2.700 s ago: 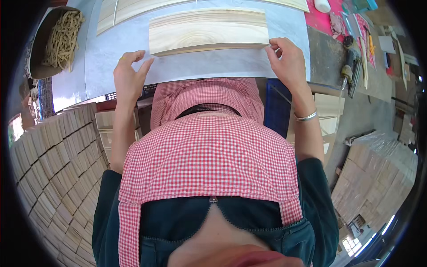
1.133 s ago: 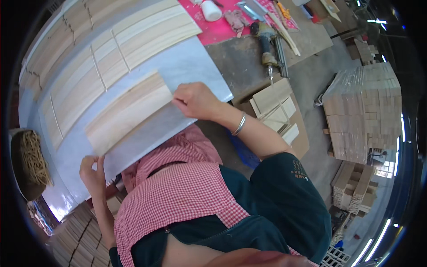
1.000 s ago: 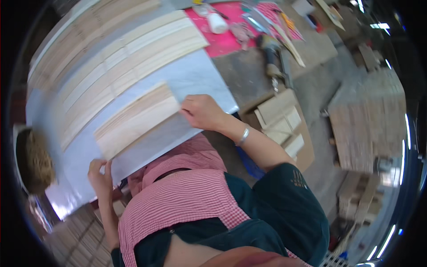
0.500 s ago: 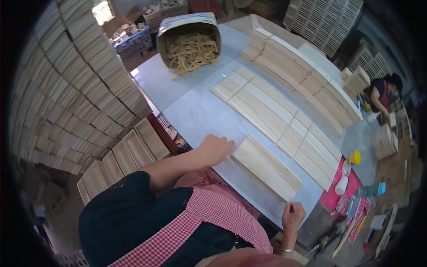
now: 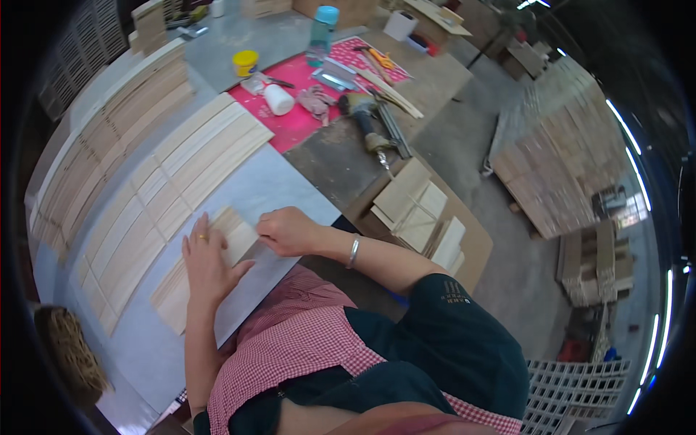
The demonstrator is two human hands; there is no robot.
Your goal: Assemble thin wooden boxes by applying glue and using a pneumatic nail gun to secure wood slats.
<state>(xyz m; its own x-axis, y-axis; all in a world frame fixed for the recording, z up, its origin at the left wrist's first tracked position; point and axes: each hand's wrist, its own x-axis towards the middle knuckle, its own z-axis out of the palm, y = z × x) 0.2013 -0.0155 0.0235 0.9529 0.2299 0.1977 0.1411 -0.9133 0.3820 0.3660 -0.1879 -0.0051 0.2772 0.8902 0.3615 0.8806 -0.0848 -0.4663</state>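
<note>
A short stack of pale wooden slats (image 5: 238, 233) lies near the table's front edge. Across its top rests my left hand (image 5: 208, 264), open, with fingers and thumb spread and a ring on one finger. At the stack's right end is my right hand (image 5: 288, 230), closed, its curled fingertips against the end of the wood. Whatever those fingertips pinch is hidden. Just beyond the stack lie longer slats (image 5: 185, 170), side by side with narrow bands across them.
Notched boards (image 5: 109, 148) stand at the far left. A box of tan strips (image 5: 69, 351) is at the lower left. A pink cloth (image 5: 290, 134) carries a white bottle (image 5: 278, 100) and a yellow tub (image 5: 246, 62). Right of it lies a power tool (image 5: 366, 123), above a carton (image 5: 464, 243) with wood pieces.
My view has swung to the right. My left hand has moved from beside the stack's left end onto its top, fingers now spread. My right hand stays at the right end.
</note>
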